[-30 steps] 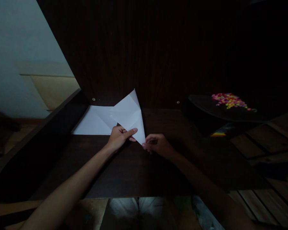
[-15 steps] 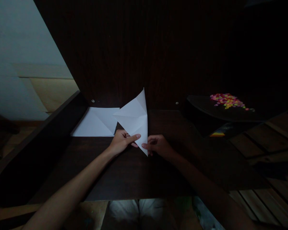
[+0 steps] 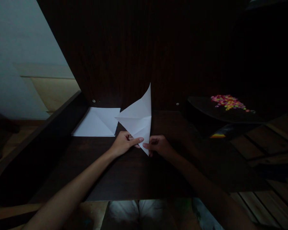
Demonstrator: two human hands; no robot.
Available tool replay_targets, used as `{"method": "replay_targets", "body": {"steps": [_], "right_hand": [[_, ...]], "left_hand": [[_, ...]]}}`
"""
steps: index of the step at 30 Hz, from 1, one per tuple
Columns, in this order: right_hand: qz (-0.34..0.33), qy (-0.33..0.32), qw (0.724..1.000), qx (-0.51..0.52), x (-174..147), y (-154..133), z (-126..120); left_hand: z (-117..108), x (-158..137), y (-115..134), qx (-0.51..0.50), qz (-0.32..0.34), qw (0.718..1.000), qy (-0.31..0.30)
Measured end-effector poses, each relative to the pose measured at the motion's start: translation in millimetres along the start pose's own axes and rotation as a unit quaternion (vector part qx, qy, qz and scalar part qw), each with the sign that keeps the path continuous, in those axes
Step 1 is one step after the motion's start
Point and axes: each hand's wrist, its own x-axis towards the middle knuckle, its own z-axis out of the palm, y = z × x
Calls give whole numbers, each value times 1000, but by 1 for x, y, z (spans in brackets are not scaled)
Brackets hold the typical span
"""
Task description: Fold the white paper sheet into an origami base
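Observation:
Between both hands is a white sheet of paper (image 3: 139, 118), folded into a triangle with crease lines across it. Its long folded edge faces right and one tip points up and away from me. My left hand (image 3: 126, 142) pinches the lower left side, thumb on top and fingers underneath. At the bottom corner my right hand (image 3: 157, 145) grips the edge between thumb and fingers. Left of the hands lies a stack of white paper (image 3: 94, 123), its top sheet marked by a diagonal crease. The fingertips under the folded paper are partly hidden.
The dark wooden desk (image 3: 115, 182) has a tall back panel (image 3: 124, 51) and a raised left side board (image 3: 38, 140). On a dark shelf (image 3: 199, 107) at the right lies a heap of small colourful pieces (image 3: 229, 101). Slatted wood (image 3: 261, 204) shows at the lower right.
The folded paper has shifted slightly right, and its far tip now curls up more. Both hands keep their pinch near the lower corner, moving slightly right with it.

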Motion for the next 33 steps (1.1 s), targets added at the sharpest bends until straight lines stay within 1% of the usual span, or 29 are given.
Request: {"method": "replay_targets", "body": {"steps": [4, 8, 10, 12, 14, 16, 18, 20, 22, 26, 29, 31, 33], "right_hand": [[3, 1, 1000, 2, -1, 0, 1], [-9, 7, 1000, 23, 2, 1, 0], [-15, 34, 998, 53, 4, 0, -1], [-24, 89, 991, 99, 5, -3, -3], [-44, 154, 977, 144, 5, -7, -6], [-64, 204, 962, 172, 5, -10, -8], [-76, 233, 952, 185, 5, -12, -10], [-79, 254, 945, 191, 5, -12, -11], [-80, 267, 942, 189, 5, -10, -11], [-69, 271, 944, 175, 4, -7, -9], [-64, 257, 948, 174, 2, -6, -6], [-61, 254, 949, 175, 1, -6, -5], [-57, 261, 947, 178, 1, -8, -4]], "left_hand": [[1, 1, -3, 12, 5, 1000, -7], [-2, 0, -2, 28, 8, 999, -20], [-4, -1, 0, 23, -7, 997, -68], [-7, -2, 1, 23, -38, 989, -144], [-10, -3, 1, 38, -70, 973, -215], [-12, -4, 0, 57, -85, 962, -255], [-13, -5, -1, 67, -90, 956, -270], [-13, -5, -2, 64, -90, 958, -263], [-13, -4, -2, 57, -84, 966, -236], [-10, -2, 0, 51, -40, 990, -128], [-8, -1, 2, 21, 0, 998, -56], [-7, -1, 2, 2, 11, 999, -37], [-8, 0, 1, 3, 5, 999, -37]]}}
